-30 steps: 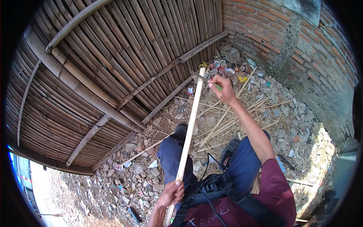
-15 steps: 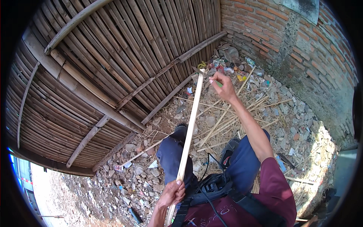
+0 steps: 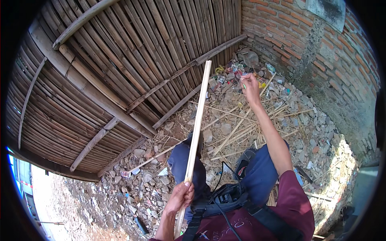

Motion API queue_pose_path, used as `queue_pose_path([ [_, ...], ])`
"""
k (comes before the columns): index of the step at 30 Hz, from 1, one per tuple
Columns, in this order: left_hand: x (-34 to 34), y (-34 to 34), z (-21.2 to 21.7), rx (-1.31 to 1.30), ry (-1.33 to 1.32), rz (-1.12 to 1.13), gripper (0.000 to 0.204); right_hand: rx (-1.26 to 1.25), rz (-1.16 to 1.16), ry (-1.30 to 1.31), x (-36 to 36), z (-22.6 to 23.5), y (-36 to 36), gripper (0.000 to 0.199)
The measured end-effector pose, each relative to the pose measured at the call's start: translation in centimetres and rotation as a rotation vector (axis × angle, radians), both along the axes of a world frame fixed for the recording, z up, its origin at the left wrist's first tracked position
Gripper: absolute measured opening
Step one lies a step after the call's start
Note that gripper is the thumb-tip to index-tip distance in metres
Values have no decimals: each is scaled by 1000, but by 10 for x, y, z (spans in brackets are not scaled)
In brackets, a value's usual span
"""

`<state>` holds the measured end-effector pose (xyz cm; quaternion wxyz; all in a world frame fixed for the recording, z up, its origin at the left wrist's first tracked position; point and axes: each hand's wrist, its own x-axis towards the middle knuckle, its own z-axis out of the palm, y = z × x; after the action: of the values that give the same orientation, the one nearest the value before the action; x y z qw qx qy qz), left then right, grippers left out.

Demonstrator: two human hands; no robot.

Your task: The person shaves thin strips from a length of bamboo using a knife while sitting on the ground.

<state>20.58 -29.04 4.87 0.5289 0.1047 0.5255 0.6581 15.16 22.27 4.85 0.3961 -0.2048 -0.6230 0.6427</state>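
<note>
Looking down through the head view, I have my left hand [image 3: 181,197] closed in a full grip around the lower part of a long pale bamboo strip [image 3: 196,132], thumb lying up along its face. That strip runs from below the hand, past my left knee, up and slightly right, its squared top end standing free against the woven bamboo fence [image 3: 120,72]. My right hand [image 3: 250,85] is stretched out well ahead, arm nearly straight, fingers pinched together on a small green-tipped object; I cannot tell what it is at this size. This hand sits to the right of the strip's top end, near but not touching. Both knees in blue trousers [image 3: 261,176] frame the strip's lower half. Underfoot lies rubble ground [image 3: 132,188] of stones and scraps, with loose bamboo slivers [image 3: 233,128] scattered between my legs and the far corner. A red brick wall [image 3: 321,52] closes the right side and meets the fence at a corner piled with litter [image 3: 241,68]. A black harness [image 3: 229,197] crosses my maroon shirt.
</note>
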Motion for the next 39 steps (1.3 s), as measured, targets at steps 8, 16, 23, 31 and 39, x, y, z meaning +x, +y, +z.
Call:
queue_pose_path([
  [8,-37,45,-2,-210,184,86,34,-140,337,-173,20,23,-50,17],
  [16,-40,84,31,-134,116,72,30,699,357,22,31,7,-102,25],
  [23,-41,96,60,-94,174,103,25,1057,461,196,57,12,-165,13],
  [31,-29,92,65,-44,356,122,24,1049,491,296,63,28,-182,19],
  [39,-22,90,76,-117,539,118,26,1093,422,381,65,35,-184,17],
])
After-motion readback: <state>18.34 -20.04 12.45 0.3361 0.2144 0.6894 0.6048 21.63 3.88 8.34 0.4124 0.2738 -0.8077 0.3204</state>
